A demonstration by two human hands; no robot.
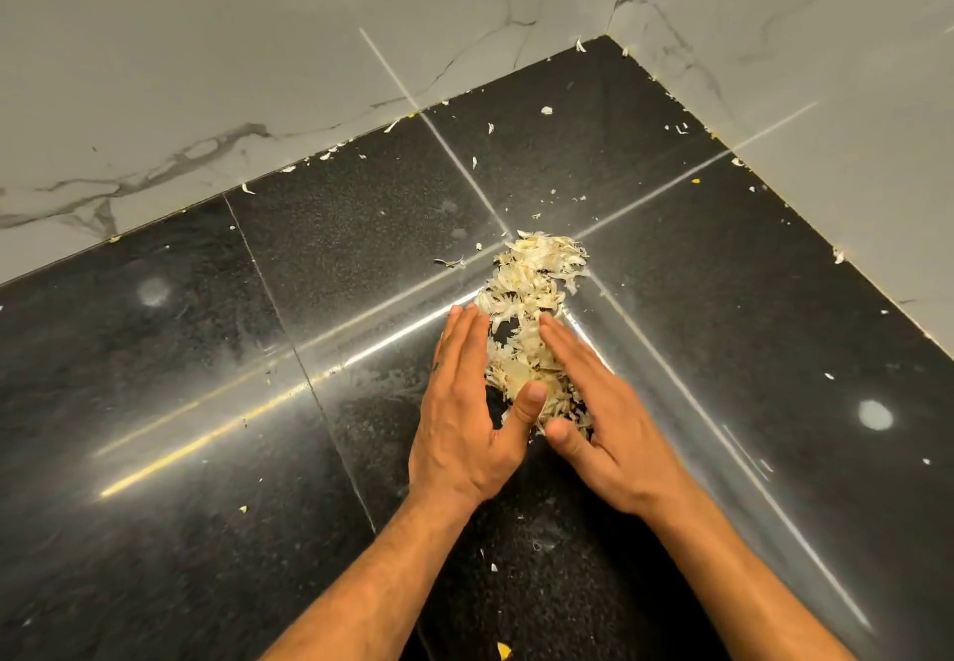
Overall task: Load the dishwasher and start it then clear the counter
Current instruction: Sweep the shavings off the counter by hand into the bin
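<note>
Two bare forearms entered from six o'clock, with no sleeves in view. The left hand (459, 423) and right hand (604, 418) wore no gloves, rings or watch. A small dark mark sat on the left hand's outer edge, toward nine o'clock. Fingernails were short and unpainted; the forearms showed fine hair.

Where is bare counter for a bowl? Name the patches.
Barest: the black counter left of the left hand, up to the marble wall. Also right of the right hand. Crowded: the peel pile between the hands; loose flakes toward the corner.
</note>
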